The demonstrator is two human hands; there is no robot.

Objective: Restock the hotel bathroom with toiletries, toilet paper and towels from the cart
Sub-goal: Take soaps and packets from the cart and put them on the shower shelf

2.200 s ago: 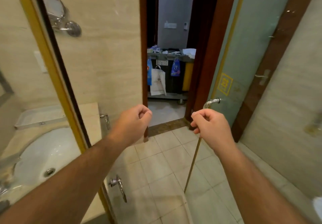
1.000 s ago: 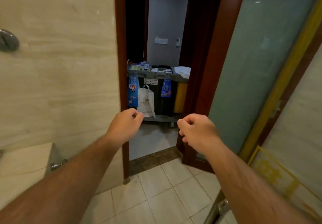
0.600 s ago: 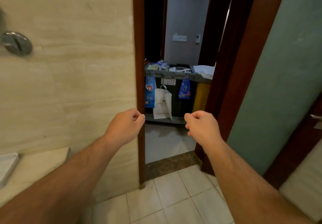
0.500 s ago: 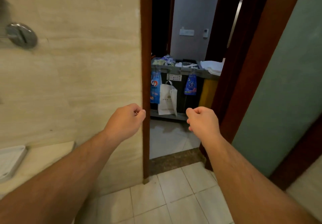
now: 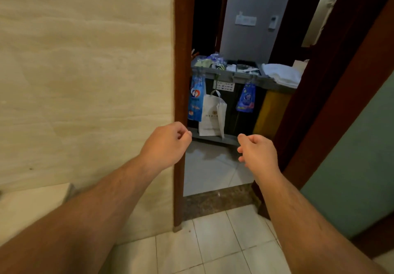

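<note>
Through the bathroom doorway stands the grey housekeeping cart point(image 5: 241, 77), well beyond my hands. Folded white towels point(image 5: 281, 74) lie on its top right, and small toiletry packets point(image 5: 215, 60) fill the top tray at left. A white paper bag point(image 5: 212, 117) and two blue pouches point(image 5: 196, 99) hang on its front. My left hand point(image 5: 168, 143) and my right hand point(image 5: 258, 152) are held out in front of me at the doorway, both loosely curled with nothing in them.
A dark wooden door frame point(image 5: 181, 103) borders the opening, with a beige marble wall point(image 5: 85, 71) on the left. The green frosted door point(image 5: 351, 167) stands open on the right. A stone threshold point(image 5: 217, 201) crosses the doorway, and a counter corner point(image 5: 32, 199) shows at lower left.
The view has moved closer to the doorway and the cart looks larger. Both hands stay curled in front of me. The shower glass and sink have left the view.
</note>
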